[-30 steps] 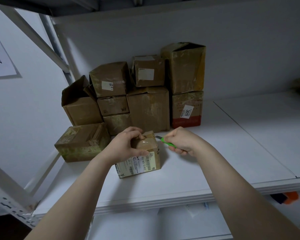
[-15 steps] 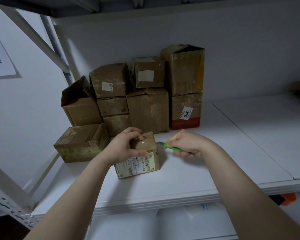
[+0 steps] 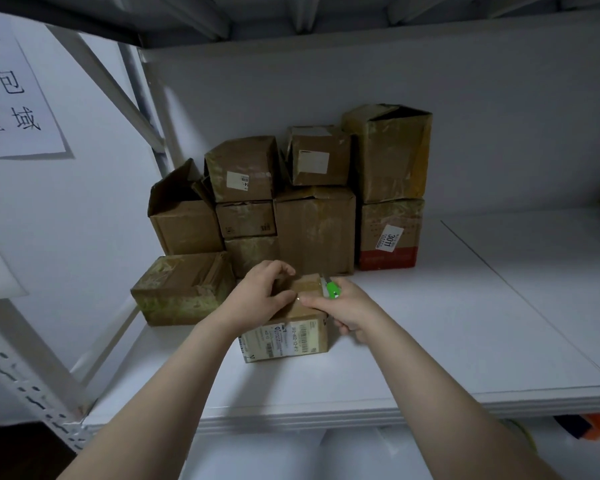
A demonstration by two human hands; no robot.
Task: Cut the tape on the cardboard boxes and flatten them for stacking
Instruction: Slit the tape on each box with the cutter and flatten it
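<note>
Item: small box point(image 3: 288, 337), near left on shelf point(image 3: 430, 341). Grip: left hand point(image 3: 257, 301) clamps its top; right hand point(image 3: 352, 311) wraps green cutter point(image 3: 333, 290) at the far edge. Method: draw shallow along the tape point(image 3: 305, 287) (blade clear of the left hand), box pinned flat.

The green cutter point(image 3: 333, 289) is mostly buried in the right hand point(image 3: 352, 310), and its blade can't be made out. The small box point(image 3: 293, 336) is half covered on top by the left hand point(image 3: 257, 299). The wall sign point(image 3: 14, 98) is cropped on the left.
</note>
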